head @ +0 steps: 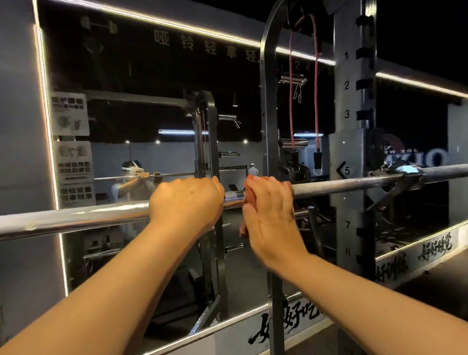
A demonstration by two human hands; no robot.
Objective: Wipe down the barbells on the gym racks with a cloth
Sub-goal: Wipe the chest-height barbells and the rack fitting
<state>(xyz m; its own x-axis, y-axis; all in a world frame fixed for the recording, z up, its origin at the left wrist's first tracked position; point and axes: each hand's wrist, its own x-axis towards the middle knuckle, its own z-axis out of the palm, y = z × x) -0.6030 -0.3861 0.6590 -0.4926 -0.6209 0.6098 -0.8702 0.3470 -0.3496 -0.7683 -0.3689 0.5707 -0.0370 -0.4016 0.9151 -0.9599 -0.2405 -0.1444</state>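
1. Two bare forearms rise from 7 and 5 o'clock toward the middle of the view.
2. The left hand (186, 204) sits just left of centre. Its grip is closed over the barbell (91, 216), fingers curled over the top of the shaft.
3. Just beside it, at its 3 o'clock, is the right hand (268, 219). Its grip is clamped on a reddish-orange cloth (249, 198) wrapped round the bar, and cloth shows above the knuckles and below the thumb.
4. The barbell crosses the view from 8 o'clock up to 2 o'clock. It is smooth and shiny left of the hands and knurled right of them.
5. At 3 o'clock the bar meets a bracket on the grey rack upright (347, 144), beside the number 5.
6. Red resistance bands (316, 87) hang at 1 o'clock, with their handles ending just above the bar.
7. Farthest back is a wall mirror (150, 93) edged with a light strip. Printed notices (69, 113) are stuck on it at 9 o'clock, and it reflects a person wearing a headset.
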